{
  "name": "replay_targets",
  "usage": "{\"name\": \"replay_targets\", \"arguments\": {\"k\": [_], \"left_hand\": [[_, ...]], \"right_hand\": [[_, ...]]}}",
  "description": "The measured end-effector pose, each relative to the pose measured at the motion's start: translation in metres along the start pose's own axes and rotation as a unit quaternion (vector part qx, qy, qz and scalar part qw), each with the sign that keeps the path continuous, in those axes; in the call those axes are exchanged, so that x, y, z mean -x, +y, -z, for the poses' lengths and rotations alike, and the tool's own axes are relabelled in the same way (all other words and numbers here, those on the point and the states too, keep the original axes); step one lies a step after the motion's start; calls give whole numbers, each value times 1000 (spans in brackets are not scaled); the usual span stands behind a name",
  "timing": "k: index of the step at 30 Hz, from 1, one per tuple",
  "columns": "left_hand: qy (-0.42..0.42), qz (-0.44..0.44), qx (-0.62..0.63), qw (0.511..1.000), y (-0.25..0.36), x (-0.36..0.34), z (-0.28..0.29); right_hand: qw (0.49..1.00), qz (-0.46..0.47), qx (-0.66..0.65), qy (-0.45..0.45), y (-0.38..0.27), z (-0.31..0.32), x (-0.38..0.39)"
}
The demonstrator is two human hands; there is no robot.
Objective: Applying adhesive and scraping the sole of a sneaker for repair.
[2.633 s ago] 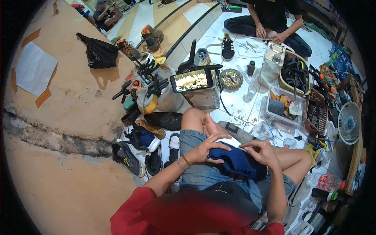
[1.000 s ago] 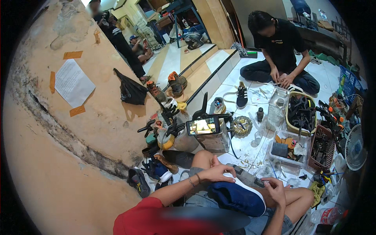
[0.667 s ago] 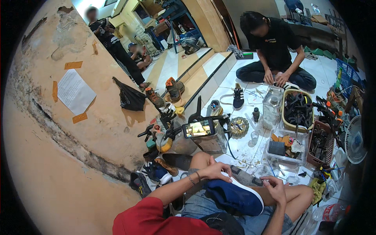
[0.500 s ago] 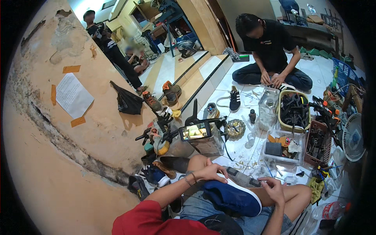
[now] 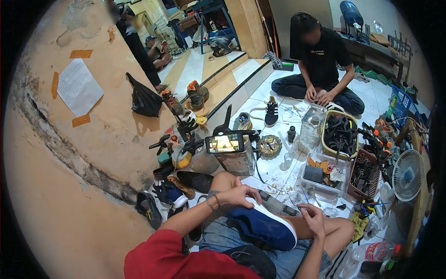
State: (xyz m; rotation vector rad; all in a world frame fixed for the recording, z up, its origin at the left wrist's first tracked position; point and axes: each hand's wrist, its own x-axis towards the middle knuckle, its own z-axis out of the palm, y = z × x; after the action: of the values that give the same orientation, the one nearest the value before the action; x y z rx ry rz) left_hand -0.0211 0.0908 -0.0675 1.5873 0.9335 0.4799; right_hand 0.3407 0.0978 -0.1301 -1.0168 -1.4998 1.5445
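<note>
We've got the left hand gripping the blue shoe at its upper-left end, thumb on the white sole. From that grip the shoe slants down to the right across the lap, sole edge turned away from us. Over beside it, apart from the sole, the right hand has its fingertips bunched; whether they pinch anything, we can't tell. The left hand covers the shoe's gripped end, and we can't see its underside against the lap.

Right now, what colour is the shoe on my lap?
The shoe is dark blue with a white sole, seen in the head view.
</note>
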Motion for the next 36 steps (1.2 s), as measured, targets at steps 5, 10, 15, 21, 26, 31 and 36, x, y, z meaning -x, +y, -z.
{"name": "replay_targets", "arguments": {"k": [5, 10, 15, 21, 26, 31, 36], "left_hand": [[14, -70, 62, 996, -14, 2, -6], [84, -46, 36, 995, -16, 1, -12], [150, -26, -33, 988, -18, -7, -12], [292, 38, -57, 954, 20, -3, -9], [323, -99, -32, 941, 52, 11, -19], [324, -191, 72, 924, 80, 16, -26], [399, -154, 27, 904, 125, 33, -38]], "right_hand": [[1000, 26, -6, -15, -13, -8, -9], [998, 47, 15, -40, -57, -24, -29], [975, 157, 143, -69, -135, -30, -49], [938, 318, 139, -1, -186, -45, -51], [913, 355, 199, 21, -174, -57, -42], [882, 399, 247, 33, -174, -55, -39], [867, 428, 248, 50, -177, -61, -33]]}}
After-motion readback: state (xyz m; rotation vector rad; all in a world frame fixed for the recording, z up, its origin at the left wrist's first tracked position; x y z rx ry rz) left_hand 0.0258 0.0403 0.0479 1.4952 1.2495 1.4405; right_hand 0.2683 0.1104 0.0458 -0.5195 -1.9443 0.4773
